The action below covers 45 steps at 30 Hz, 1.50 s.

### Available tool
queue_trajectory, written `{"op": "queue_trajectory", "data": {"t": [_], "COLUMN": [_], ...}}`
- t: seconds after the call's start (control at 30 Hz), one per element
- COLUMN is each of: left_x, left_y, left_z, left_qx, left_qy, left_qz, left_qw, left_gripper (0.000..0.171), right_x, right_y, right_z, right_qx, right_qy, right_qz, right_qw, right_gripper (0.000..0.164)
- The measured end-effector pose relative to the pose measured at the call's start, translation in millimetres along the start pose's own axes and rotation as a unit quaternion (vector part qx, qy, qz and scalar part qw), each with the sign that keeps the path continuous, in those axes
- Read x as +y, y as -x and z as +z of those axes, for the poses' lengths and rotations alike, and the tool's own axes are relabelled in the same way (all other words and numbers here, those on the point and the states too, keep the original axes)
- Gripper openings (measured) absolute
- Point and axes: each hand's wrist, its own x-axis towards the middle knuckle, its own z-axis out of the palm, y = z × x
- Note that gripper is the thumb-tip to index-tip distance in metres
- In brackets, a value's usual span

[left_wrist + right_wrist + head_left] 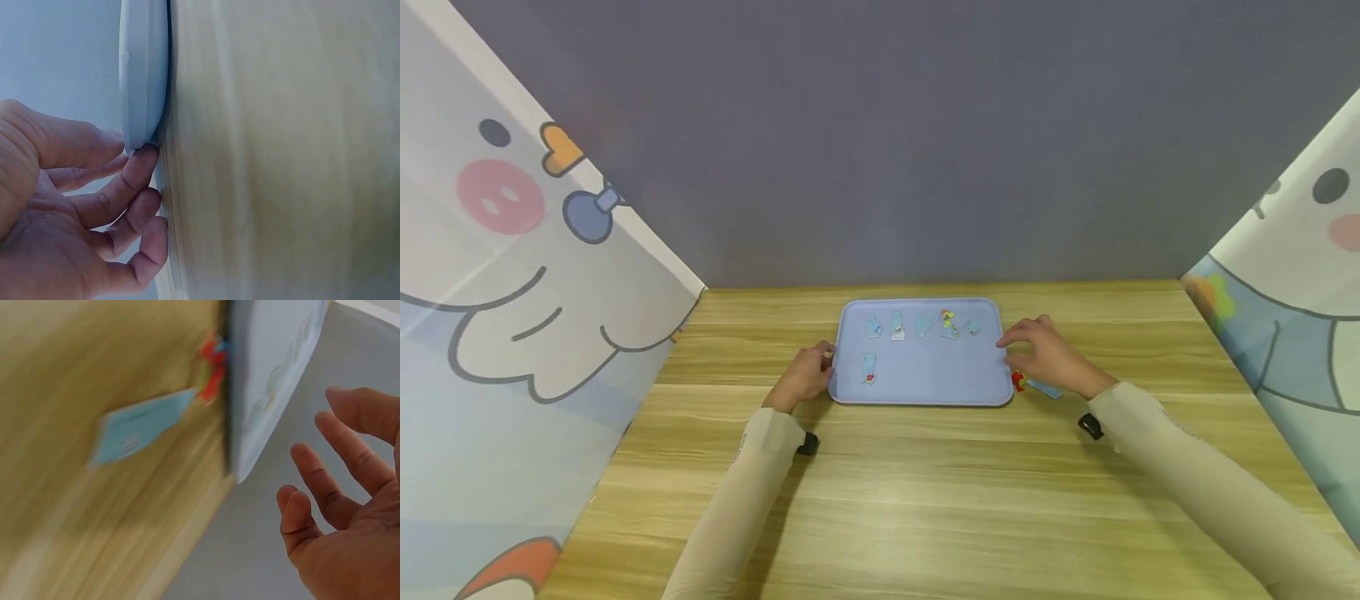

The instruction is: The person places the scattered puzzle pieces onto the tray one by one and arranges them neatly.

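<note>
A light-blue tray (940,371) lies on the wooden table. My left hand (806,375) is at its left edge; in the left wrist view the thumb meets the rim and the index fingertip bends in below it, pinching the tray (140,75). By the tray's right edge, my right hand (1045,357) has its fingers spread and holds nothing. Several flat, irregular light-blue pieces with small printed pictures, one a yellow-and-red figure (948,321), form a row along the tray's far side. Another such piece (868,367) lies at the near left of the tray.
Outside the tray, below my right hand, a red piece (1018,381) and a light-blue piece (1045,389) lie on the tabletop (925,500). A grey wall (925,150) rises behind the table, with cartoon-printed panels on both sides.
</note>
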Motion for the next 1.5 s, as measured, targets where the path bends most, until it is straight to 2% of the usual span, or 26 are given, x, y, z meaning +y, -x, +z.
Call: {"op": "queue_trajectory", "data": {"t": [0.23,0.47,0.7,0.9,1.1,1.3,1.5], "left_x": [-0.3,-1.5,-0.8,0.7,0.1,-0.1,-0.2], "left_y": [1.7,1.9,1.7,2.1,0.9,-0.9,-2.0], "left_z": [-2.7,-2.8,-2.9,-3.6,-2.5,-0.5,-0.1], "left_qx": [0.005,0.010,0.010,0.007,0.001,-0.005,-0.007], "left_qy": [-0.008,-0.012,-0.005,-0.004,-0.005,-0.005,-0.011], "left_qz": [0.002,0.006,0.014,0.014,0.006,0.006,0.005], "left_qw": [1.0000,0.9999,0.9998,0.9999,1.0000,1.0000,0.9999], "left_gripper": [0.040,0.039,0.040,0.040,0.040,0.040,0.040], "right_x": [23.4,35.4,34.8,31.6,32.6,38.5,31.1], "right_y": [20.2,27.3,25.6,25.1,25.7,26.7,22.8], "right_z": [0.4,12.9,18.3,20.0,17.9,8.1,6.4], "right_qx": [0.000,0.004,-0.009,-0.004,-0.010,0.024,0.058], "right_qy": [0.037,0.026,0.030,0.035,0.040,0.042,0.046], "right_qz": [-0.033,-0.051,-0.030,-0.011,-0.005,-0.007,-0.054], "right_qw": [0.999,0.998,0.999,0.999,0.999,0.999,0.996], "right_gripper": [0.023,0.027,0.020,0.020,0.017,0.019,0.023]}}
